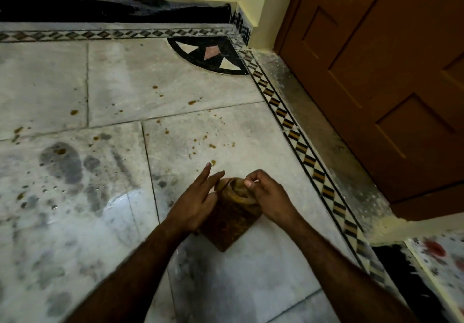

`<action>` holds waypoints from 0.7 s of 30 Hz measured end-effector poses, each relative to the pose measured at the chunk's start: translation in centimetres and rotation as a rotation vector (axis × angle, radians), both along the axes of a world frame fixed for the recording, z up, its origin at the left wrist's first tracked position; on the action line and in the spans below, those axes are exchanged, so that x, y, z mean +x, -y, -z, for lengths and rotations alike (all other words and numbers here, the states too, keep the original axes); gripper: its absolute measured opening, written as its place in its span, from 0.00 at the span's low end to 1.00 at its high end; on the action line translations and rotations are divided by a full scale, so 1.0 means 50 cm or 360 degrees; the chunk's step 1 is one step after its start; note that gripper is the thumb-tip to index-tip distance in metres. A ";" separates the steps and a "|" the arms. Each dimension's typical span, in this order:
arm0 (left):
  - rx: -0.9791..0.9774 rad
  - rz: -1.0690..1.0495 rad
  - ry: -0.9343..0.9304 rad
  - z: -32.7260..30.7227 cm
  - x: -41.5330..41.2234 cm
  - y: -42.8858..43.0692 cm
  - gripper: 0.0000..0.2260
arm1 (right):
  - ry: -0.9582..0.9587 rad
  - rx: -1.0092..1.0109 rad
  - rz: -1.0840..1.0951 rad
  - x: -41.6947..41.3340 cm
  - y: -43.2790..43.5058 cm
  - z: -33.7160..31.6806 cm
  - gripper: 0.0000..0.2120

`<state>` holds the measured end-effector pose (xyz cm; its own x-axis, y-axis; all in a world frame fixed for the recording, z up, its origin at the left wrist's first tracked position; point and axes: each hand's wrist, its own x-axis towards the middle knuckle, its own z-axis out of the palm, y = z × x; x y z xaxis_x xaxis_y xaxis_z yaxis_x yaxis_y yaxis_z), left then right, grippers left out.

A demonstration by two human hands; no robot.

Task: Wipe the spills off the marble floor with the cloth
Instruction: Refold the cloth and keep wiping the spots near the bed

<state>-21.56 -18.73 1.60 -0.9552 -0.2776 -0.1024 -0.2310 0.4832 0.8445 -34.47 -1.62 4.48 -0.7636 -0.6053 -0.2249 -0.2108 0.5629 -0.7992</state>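
A brown cloth (231, 219) is seen on the marble floor (226, 285) between both hands. Its rolled top edge is pinched by the curled fingers (253, 175) of the right hand (271, 197); its left side is touched by the straight, spread fingers (204, 174) of the left hand (198, 202). Brown spills (213, 146) are scattered just beyond the fingers.

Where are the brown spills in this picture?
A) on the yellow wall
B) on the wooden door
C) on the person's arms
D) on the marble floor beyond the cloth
D: brown drops dot the marble floor past the cloth, the nearest just beyond the fingertips of the left hand.
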 end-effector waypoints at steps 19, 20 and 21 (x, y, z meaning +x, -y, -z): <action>0.1210 -0.0047 -0.0185 -0.187 -0.037 -0.027 0.17 | 0.0966 -0.1079 0.0434 -0.058 0.023 -0.293 0.07; 0.1267 -0.0063 -0.0221 -0.191 -0.038 -0.029 0.18 | 0.1035 -0.1097 0.0503 -0.060 0.020 -0.289 0.08; 0.1288 -0.0090 -0.0250 -0.194 -0.038 -0.031 0.19 | 0.1116 -0.1105 0.0577 -0.060 0.016 -0.284 0.10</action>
